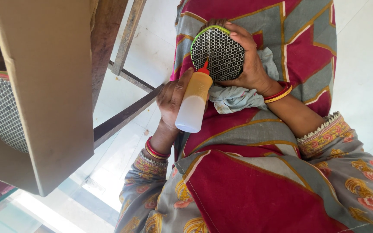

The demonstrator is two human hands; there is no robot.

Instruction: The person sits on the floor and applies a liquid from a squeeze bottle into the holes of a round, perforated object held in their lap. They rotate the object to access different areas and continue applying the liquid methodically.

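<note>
Pale tiled floor behind a lap in red and grey cloth.
Left hand [175,97] grips a squeeze bottle [194,103], red nozzle at twelve o'clock touching the round mesh piece [219,54], which the right hand [249,60] clasps; cardboard box [44,86] at nine o'clock.

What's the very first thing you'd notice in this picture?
Probably the round honeycomb mesh piece with a green rim, near the top middle, cupped by the right hand. Just below it, the left hand tips a squeeze bottle so its red nozzle touches the mesh. A cardboard box fills the left side.
</note>
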